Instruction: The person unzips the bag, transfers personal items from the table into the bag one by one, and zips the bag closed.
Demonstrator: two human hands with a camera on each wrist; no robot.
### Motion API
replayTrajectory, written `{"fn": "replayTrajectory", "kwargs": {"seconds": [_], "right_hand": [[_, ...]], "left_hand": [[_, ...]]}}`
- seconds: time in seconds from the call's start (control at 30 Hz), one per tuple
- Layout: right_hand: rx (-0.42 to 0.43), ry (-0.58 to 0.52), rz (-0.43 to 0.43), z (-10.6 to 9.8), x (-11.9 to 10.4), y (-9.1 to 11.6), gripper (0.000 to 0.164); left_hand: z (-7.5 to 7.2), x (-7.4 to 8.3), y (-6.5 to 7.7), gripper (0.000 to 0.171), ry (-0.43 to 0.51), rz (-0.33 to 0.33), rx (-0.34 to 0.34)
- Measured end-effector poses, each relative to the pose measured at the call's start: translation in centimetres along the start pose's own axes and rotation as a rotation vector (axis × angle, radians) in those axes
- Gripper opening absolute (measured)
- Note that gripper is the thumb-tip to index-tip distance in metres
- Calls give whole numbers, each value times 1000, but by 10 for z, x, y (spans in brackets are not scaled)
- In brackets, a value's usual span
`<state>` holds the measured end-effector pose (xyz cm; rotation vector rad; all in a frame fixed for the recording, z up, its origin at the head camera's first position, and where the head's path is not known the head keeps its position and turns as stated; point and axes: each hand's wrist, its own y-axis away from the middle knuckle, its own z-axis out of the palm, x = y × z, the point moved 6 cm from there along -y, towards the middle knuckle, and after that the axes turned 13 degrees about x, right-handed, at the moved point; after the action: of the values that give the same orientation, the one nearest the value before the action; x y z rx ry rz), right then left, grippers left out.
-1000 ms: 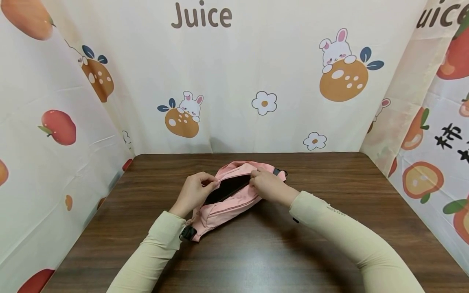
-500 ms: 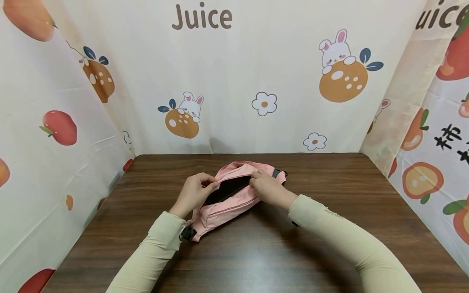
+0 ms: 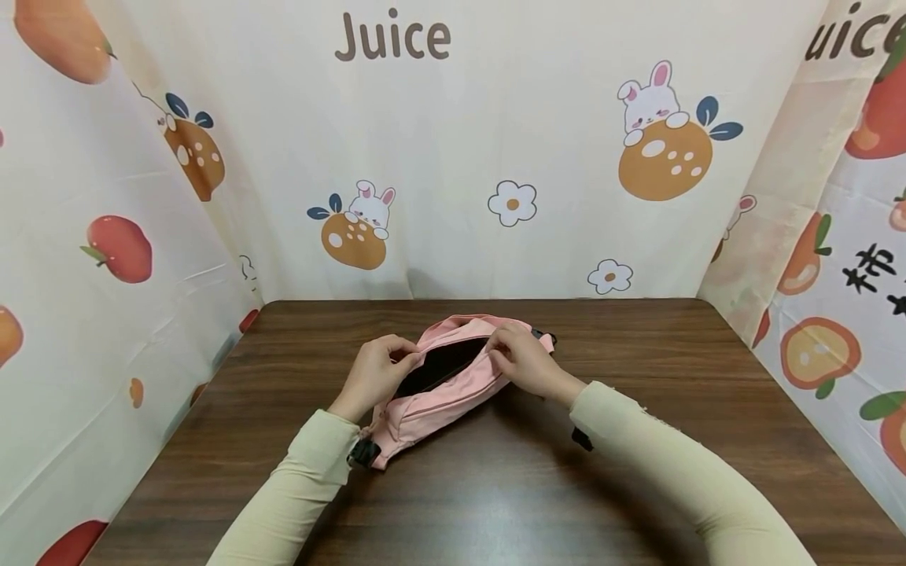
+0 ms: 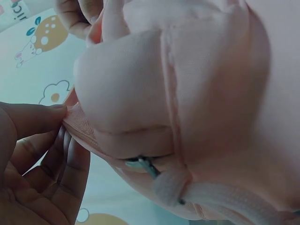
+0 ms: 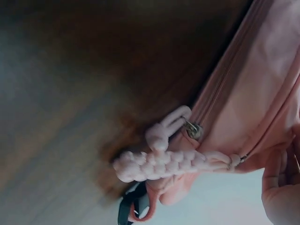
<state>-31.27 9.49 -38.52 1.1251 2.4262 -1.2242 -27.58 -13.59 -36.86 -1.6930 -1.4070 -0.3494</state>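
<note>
A pink waist bag point(image 3: 439, 405) lies slantwise on the table with its main zip undone, showing a dark inside. My left hand point(image 3: 375, 373) pinches the zip edge at the opening's left part; the left wrist view shows thumb and forefinger on that zipper tape point(image 4: 82, 124). At the opening's right end my right hand point(image 3: 527, 362) holds the edge between thumb and fingers. In the right wrist view only part of this hand point(image 5: 281, 192) shows, at the lower right. A braided pink zip pull point(image 5: 159, 164) hangs by the bag's end. The bag's inside is too dark to make out.
The brown wooden table point(image 3: 467, 511) reaches back to a printed curtain point(image 3: 453, 141), with more curtain on both sides. One black buckle point(image 3: 364, 453) sits at the bag's near left end, beside the left cuff.
My right hand has shifted slightly, its thumb now standing lower and apart from the fingers at the edge. My left hand keeps its pinch. The bag has barely moved.
</note>
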Motion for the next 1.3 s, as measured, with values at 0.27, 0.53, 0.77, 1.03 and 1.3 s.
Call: {"fn": "replayTrajectory", "kwargs": {"seconds": [0.27,0.53,0.77,1.03,1.3], "right_hand": [[96,-120,65,-10,2,4,8],[69,12,-90,-13,-3,4,9],[14,188,-258,-11,-12,1,6],[-94,199,-324,4,-29,-9,5],[-203,306,-406,26,-41,-7,6]], "left_hand": [[0,-2,-2,6,3,-6,17],[-1,-3,-2,6,6,-4,18],[0,-2,-1,7,0,2,3],[0,-1,-1,7,-5,4,2],[0,0,-1,8,0,12,-4]]}}
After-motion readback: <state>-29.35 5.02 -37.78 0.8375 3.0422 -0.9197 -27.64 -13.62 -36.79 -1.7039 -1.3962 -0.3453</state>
